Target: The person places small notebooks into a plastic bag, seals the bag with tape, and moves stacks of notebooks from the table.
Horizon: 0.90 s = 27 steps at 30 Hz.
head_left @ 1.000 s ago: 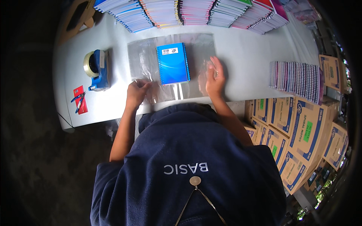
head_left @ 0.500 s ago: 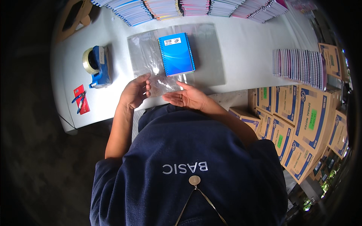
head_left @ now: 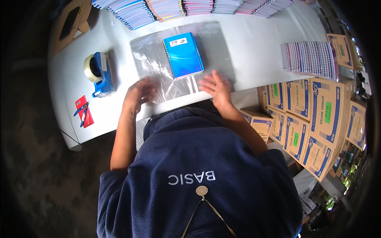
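Note:
A blue spiral notebook with a white label lies on a clear plastic sheet near the table's front edge. By the sheet's lower left corner is my left hand, open and holding nothing, its fingers a little blurred. My right hand is at the sheet's lower right side, just below the notebook, with its fingers spread and nothing in them. Neither hand touches the notebook. Whether the fingertips touch the plastic cannot be made out.
Left on the white table are a blue tape dispenser and blue pens on a red card. Rows of spiral notebooks line the far edge; another stack stands right. Cardboard boxes are piled beside the table.
My hands have moved apart, the right one rightward and up. The plastic's near part, bunched between them before, now lies flatter. The notebook stays on the sheet.

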Motion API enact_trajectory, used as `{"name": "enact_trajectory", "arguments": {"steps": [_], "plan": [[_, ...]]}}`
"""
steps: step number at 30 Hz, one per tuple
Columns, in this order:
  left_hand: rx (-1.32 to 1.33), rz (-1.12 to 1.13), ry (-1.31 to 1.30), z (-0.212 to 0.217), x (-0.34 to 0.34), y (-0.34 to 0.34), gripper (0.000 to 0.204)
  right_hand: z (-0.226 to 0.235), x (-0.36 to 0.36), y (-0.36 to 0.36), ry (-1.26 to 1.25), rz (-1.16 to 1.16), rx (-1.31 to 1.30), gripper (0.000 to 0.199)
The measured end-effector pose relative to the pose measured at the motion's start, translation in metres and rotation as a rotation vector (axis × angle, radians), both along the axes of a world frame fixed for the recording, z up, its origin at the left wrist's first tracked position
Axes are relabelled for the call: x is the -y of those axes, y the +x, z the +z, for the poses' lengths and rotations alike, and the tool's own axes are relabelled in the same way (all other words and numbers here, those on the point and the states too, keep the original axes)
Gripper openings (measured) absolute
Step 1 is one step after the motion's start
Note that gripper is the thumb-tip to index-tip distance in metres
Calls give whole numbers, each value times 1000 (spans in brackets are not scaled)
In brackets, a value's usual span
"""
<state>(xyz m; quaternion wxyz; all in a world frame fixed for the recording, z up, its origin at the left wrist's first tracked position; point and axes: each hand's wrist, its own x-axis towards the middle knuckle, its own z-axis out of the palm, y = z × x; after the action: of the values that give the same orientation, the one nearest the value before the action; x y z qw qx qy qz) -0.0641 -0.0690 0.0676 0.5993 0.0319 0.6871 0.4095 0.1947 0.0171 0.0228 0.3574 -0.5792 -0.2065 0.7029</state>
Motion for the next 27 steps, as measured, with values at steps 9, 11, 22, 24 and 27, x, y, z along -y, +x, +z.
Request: {"name": "enact_trajectory", "arguments": {"steps": [9,11,22,24,27], "plan": [[-222,-87,199,-7,-10,-1,29,12,-58,34,157,-20,-72,52],[-297,-87,192,-1,-18,5,27,16,-92,33,-109,-15,-88,57],[-520,-249,496,-1,-41,24,19,59,-164,28,396,1174,350,26],[-584,-339,580,2,-48,28,14,61,-165,19,509,1326,486,29],[-777,-367,648,1,-59,42,14,38,-139,1,920,988,191,23]]}}
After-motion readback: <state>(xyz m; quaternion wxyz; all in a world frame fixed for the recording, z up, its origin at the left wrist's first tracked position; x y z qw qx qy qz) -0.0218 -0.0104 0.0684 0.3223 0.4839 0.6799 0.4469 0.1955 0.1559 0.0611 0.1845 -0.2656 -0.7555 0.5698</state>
